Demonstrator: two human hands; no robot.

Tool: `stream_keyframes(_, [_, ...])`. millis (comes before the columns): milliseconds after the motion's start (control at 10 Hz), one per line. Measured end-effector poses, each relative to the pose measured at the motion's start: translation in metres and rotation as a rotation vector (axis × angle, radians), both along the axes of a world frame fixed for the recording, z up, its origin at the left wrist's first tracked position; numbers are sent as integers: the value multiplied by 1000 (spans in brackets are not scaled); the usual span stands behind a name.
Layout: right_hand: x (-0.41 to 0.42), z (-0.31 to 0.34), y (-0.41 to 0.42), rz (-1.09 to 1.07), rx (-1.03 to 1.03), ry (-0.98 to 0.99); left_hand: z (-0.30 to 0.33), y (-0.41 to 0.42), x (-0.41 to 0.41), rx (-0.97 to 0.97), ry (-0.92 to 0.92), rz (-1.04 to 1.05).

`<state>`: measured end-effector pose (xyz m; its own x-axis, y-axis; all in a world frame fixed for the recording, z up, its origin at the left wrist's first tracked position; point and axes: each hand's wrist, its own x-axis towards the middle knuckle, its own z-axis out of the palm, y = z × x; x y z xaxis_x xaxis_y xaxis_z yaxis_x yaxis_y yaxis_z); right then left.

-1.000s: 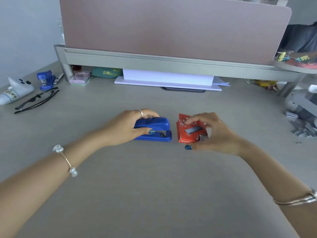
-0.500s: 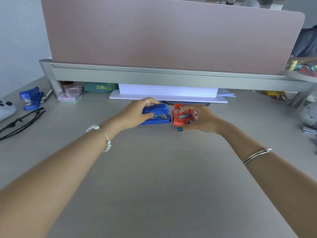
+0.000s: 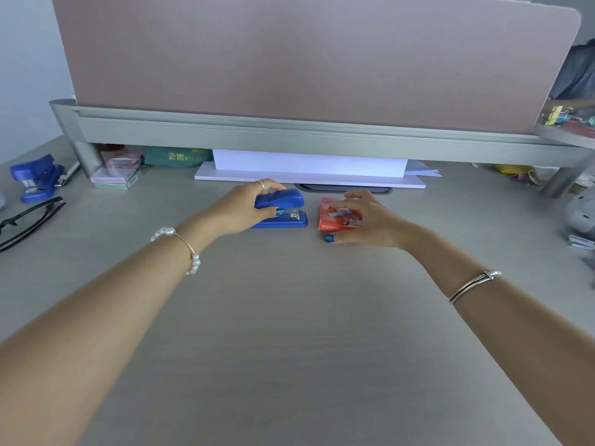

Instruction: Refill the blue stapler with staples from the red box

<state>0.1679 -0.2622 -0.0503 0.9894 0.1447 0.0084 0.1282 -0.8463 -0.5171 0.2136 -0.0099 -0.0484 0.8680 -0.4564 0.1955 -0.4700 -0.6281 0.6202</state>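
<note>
The blue stapler (image 3: 286, 209) rests closed on the grey desk, far from me near the shelf. My left hand (image 3: 243, 207) grips its rear half, thumb on the near side and fingers over the top. Just to its right lies the red staple box (image 3: 335, 215), flat on the desk. My right hand (image 3: 367, 222) holds the box, fingers across its top and far edge, thumb on the desk at its near side. A small gap separates stapler and box.
A grey desk riser (image 3: 289, 130) with a pink partition spans the back; white paper stacks (image 3: 309, 170) lie under it. At far left are a second blue stapler (image 3: 33, 177), black glasses (image 3: 29, 220) and note pads (image 3: 116, 175). Grey devices (image 3: 579, 220) sit at right.
Both hands have pushed the stapler and the red box farther away toward the riser. The box now lies flatter, with a wider gap between it and the stapler.
</note>
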Motion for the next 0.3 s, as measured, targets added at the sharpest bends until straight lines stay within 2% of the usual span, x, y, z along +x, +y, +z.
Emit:
stream_keyframes(100, [-13,3,3,-44,128,-69,6,-2,-11,23,-20,31])
stream_keyframes(200, [-35,21,5,-81,333,-190,20,-1,-27,3,-124,67])
stream_keyframes(300, [-76,60,5,-95,539,-424,53,13,-58,-177,-260,131])
